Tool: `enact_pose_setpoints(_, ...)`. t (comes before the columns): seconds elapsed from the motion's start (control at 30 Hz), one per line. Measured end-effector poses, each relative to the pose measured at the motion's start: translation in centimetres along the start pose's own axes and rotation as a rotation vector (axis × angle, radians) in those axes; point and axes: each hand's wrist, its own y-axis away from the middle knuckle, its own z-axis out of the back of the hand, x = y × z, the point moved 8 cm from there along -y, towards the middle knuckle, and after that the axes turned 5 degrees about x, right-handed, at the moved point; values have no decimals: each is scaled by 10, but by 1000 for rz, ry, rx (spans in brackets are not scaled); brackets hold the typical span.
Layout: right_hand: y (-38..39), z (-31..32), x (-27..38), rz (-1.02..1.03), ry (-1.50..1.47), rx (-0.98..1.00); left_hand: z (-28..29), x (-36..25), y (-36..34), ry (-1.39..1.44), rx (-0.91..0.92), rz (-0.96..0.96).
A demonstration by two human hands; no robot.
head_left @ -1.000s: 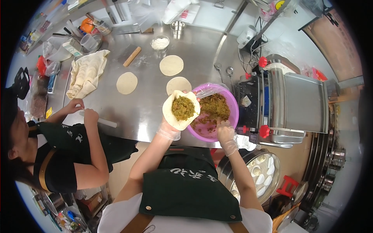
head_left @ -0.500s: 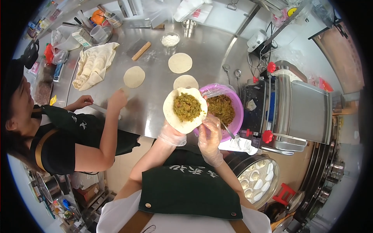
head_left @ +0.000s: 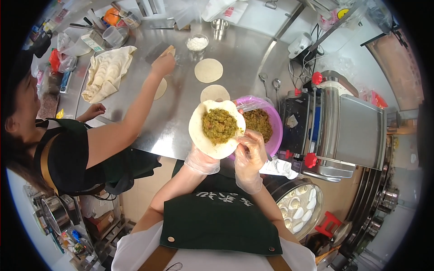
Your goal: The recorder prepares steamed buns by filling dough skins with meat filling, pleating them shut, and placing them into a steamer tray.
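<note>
A round dough wrapper [head_left: 196, 135] lies across my left hand [head_left: 202, 161], which supports it from beneath in a clear plastic glove. Chopped green-and-brown filling [head_left: 219, 125] is heaped in the wrapper's middle. My right hand [head_left: 251, 152], gloved too, pinches the wrapper's right edge, where the rim is gathered in a little. Just behind it stands a pink-purple bowl [head_left: 278, 128] of the same filling, partly hidden by the wrapper and my right hand. Two flat dough rounds, a near one [head_left: 214, 92] and a far one [head_left: 209, 70], rest on the steel table beyond.
At left, a co-worker's hand [head_left: 163, 64] grips a wooden-handled scraper [head_left: 170, 49]. Cloth-covered dough [head_left: 108, 74] and a small bowl of white stuff [head_left: 197, 43] sit on the table [head_left: 244, 54]. A roller machine [head_left: 327, 122] stands right; a steamer of buns [head_left: 298, 210] is below it.
The co-worker's arm has reached forward across the table to the scraper. My right fingers have shifted slightly up along the wrapper's edge, which is now more gathered.
</note>
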Motion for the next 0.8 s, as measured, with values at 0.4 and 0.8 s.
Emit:
enact_pose_setpoints(0.4, -12, 12, 16, -116, -21, -2, -12, 6, -1, -20, -42, 14)
enact_pose_setpoints(0.8, -25, 16, 29, -165, 26, 105, -27, 4, 9, -167, -57, -14)
